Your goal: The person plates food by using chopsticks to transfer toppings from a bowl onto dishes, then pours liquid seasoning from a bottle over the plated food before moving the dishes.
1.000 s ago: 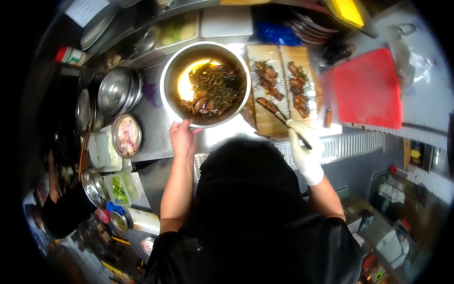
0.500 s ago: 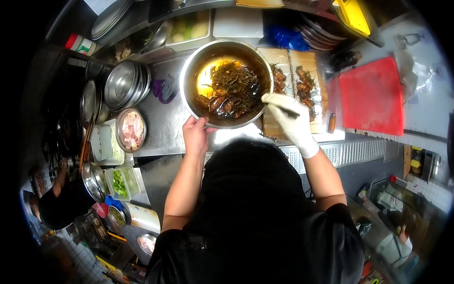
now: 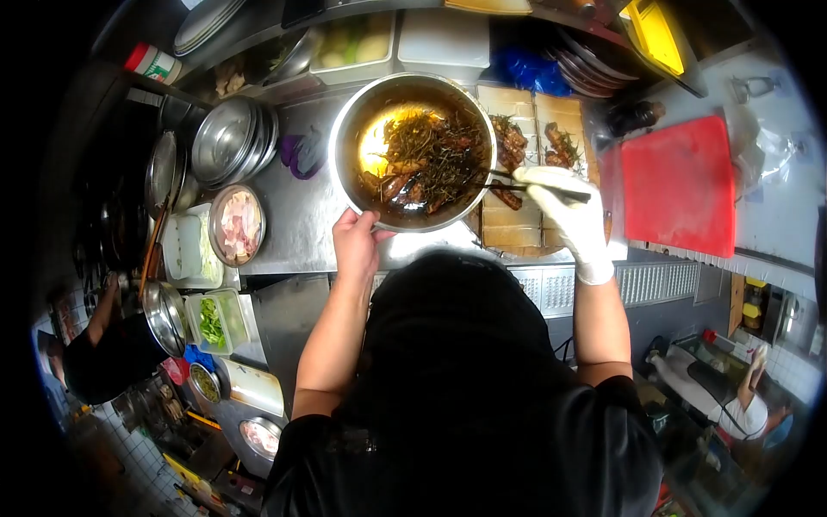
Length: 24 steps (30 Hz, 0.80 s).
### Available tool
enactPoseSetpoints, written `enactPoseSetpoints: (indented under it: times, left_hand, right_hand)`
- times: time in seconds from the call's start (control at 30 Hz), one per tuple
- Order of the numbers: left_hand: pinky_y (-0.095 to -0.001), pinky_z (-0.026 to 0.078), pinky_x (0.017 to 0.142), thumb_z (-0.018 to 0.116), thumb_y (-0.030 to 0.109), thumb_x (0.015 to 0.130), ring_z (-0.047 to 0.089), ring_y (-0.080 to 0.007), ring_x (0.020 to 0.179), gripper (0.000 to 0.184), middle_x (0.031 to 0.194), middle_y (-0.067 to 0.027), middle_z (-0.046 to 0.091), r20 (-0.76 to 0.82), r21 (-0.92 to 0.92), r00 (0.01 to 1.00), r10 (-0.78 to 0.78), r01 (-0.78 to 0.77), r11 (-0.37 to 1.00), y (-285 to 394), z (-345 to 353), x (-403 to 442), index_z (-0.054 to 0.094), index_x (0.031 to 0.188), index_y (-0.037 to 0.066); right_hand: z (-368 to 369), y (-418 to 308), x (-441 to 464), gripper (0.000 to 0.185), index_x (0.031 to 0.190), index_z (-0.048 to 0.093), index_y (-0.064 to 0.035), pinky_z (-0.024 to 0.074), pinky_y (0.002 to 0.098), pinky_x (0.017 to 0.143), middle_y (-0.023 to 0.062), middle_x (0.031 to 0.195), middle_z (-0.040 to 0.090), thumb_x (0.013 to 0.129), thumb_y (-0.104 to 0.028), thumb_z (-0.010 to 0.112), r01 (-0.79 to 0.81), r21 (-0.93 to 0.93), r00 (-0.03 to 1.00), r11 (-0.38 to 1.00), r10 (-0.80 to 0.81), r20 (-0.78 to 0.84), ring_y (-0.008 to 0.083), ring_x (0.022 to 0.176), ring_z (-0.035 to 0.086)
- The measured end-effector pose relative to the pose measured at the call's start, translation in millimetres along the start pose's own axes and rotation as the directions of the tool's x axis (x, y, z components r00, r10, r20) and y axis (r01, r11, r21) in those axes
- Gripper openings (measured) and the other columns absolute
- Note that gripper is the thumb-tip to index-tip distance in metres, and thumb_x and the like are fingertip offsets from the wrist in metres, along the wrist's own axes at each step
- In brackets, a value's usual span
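A large steel bowl (image 3: pixel 346 142) stands tilted towards me, with browned meat pieces and dark, thin herb sprigs (image 3: pixel 422 159) in glossy liquid. My left hand (image 3: pixel 355 239) grips its near rim. White-gloved, my right hand (image 3: pixel 562 207) holds black chopsticks (image 3: pixel 575 195) at the bowl's right edge; their tips reach over the rim into it. Under and beyond that hand lie two pale brown, wood-like rectangular boards (image 3: pixel 504 231). Herb-topped meat (image 3: pixel 510 142) lies on the left one, and more pieces (image 3: pixel 562 145) on the right one.
Stacked steel bowls (image 3: pixel 226 142), a bowl of sliced raw meat (image 3: pixel 235 226) and a tub of green vegetables (image 3: pixel 215 323) stand left. A red cutting board (image 3: pixel 678 185) lies right. Behind are a blue bag (image 3: pixel 530 71) and stacked plates (image 3: pixel 581 65). A co-worker (image 3: pixel 112 362) is at far left.
My right hand has moved right, away from the bowl's rim, and the chopsticks now show clearly. My left hand keeps its hold. Someone at far right has shifted.
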<state>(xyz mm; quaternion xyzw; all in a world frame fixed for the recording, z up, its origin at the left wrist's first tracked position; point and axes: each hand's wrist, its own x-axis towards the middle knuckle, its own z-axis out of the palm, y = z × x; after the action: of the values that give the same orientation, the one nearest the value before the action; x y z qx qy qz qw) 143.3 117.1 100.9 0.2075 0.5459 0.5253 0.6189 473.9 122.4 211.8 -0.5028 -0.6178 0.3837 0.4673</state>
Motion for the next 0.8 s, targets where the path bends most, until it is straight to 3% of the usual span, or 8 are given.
enactPoseSetpoints:
  times: [0.17, 0.23, 0.33, 0.43, 0.5, 0.57, 0.67, 0.8]
  left_hand:
    - [-0.0287, 0.063, 0.059, 0.054, -0.004, 0.093, 0.070, -0.0165, 0.076, 0.018, 0.096, -0.0098, 0.072, 0.015, 0.013, 1.000, 0.003, -0.004, 1.000, 1, 4, -1, 0.067, 0.105, -0.002]
    - [-0.0286, 0.063, 0.059, 0.055, -0.004, 0.092, 0.070, -0.0165, 0.075, 0.017, 0.094, -0.0099, 0.072, 0.021, 0.033, 1.000, -0.002, 0.001, 0.999, 2, 7, -3, 0.067, 0.104, -0.002]
    - [-0.0284, 0.063, 0.059, 0.056, -0.004, 0.092, 0.070, -0.0166, 0.074, 0.016, 0.093, -0.0098, 0.072, 0.031, 0.047, 0.999, 0.012, -0.013, 0.999, 3, 7, -4, 0.067, 0.103, -0.002]
    - [-0.0313, 0.064, 0.060, 0.053, -0.003, 0.093, 0.071, -0.0196, 0.079, 0.019, 0.099, -0.0120, 0.072, 0.023, 0.060, 1.000, -0.005, 0.003, 0.998, 1, 2, -3, 0.065, 0.107, -0.003]
    - [-0.0312, 0.064, 0.060, 0.053, -0.003, 0.093, 0.071, -0.0196, 0.079, 0.019, 0.099, -0.0115, 0.072, 0.016, 0.049, 1.000, 0.000, -0.001, 0.999, 1, 1, -3, 0.066, 0.107, -0.003]
    - [-0.0311, 0.064, 0.060, 0.053, -0.002, 0.093, 0.071, -0.0195, 0.079, 0.019, 0.099, -0.0112, 0.072, 0.016, 0.037, 1.000, -0.002, 0.002, 0.999, 0, 0, -3, 0.066, 0.107, -0.003]
    - [-0.0305, 0.064, 0.060, 0.054, -0.002, 0.093, 0.071, -0.0187, 0.079, 0.018, 0.099, -0.0103, 0.071, 0.014, 0.015, 1.000, -0.002, 0.001, 1.000, 0, -1, -2, 0.066, 0.106, -0.002]
    - [-0.0295, 0.063, 0.060, 0.055, -0.002, 0.093, 0.069, -0.0170, 0.078, 0.015, 0.095, -0.0086, 0.070, -0.006, 0.001, 1.000, -0.006, 0.006, 1.000, 0, -1, -1, 0.066, 0.103, -0.001]
  right_hand:
    - [27, -11, 7, 0.020, 0.107, 0.079, -0.0046, 0.0572, 0.0297, 0.093, 0.0093, 0.112, 0.077, 0.089, 0.000, 0.072, 0.066, -0.059, 0.973, 0.996, -0.052, 0.224, 0.0195, 0.102, 0.073]
    - [37, -5, 8, 0.019, 0.108, 0.079, -0.0053, 0.0579, 0.0279, 0.090, 0.0087, 0.112, 0.077, 0.090, -0.002, 0.072, 0.053, -0.099, 0.980, 0.994, -0.032, 0.199, 0.0175, 0.101, 0.073]
    - [38, 9, 13, 0.018, 0.110, 0.079, -0.0076, 0.0591, 0.0259, 0.082, 0.0075, 0.110, 0.078, 0.095, -0.015, 0.071, -0.216, -0.050, 0.974, 0.975, 0.219, 0.064, 0.0123, 0.094, 0.074]
    - [26, 9, 23, 0.030, 0.119, 0.071, 0.0047, 0.0598, 0.0259, 0.081, 0.0155, 0.110, 0.076, 0.099, -0.017, 0.068, -0.468, 0.343, 0.849, 0.814, 0.522, -0.082, 0.0164, 0.092, 0.074]
    - [22, 43, 27, 0.027, 0.117, 0.069, 0.0089, 0.0607, 0.0302, 0.087, 0.0154, 0.109, 0.074, 0.099, -0.010, 0.066, -0.321, 0.672, 0.864, 0.667, 0.497, -0.080, 0.0211, 0.093, 0.074]
    - [16, 64, 28, 0.032, 0.125, 0.063, 0.0116, 0.0585, 0.0355, 0.096, 0.0187, 0.117, 0.071, 0.101, -0.010, 0.062, -0.332, 0.717, 0.828, 0.613, 0.553, -0.088, 0.0262, 0.104, 0.071]
    - [16, 78, 28, 0.030, 0.124, 0.063, 0.0119, 0.0593, 0.0362, 0.095, 0.0196, 0.117, 0.071, 0.100, -0.006, 0.062, -0.284, 0.785, 0.789, 0.550, 0.600, -0.134, 0.0269, 0.104, 0.071]
    - [16, 68, 27, 0.030, 0.121, 0.064, 0.0125, 0.0604, 0.0352, 0.092, 0.0195, 0.115, 0.071, 0.099, -0.007, 0.065, -0.243, 0.720, 0.798, 0.651, 0.556, -0.233, 0.0256, 0.101, 0.071]
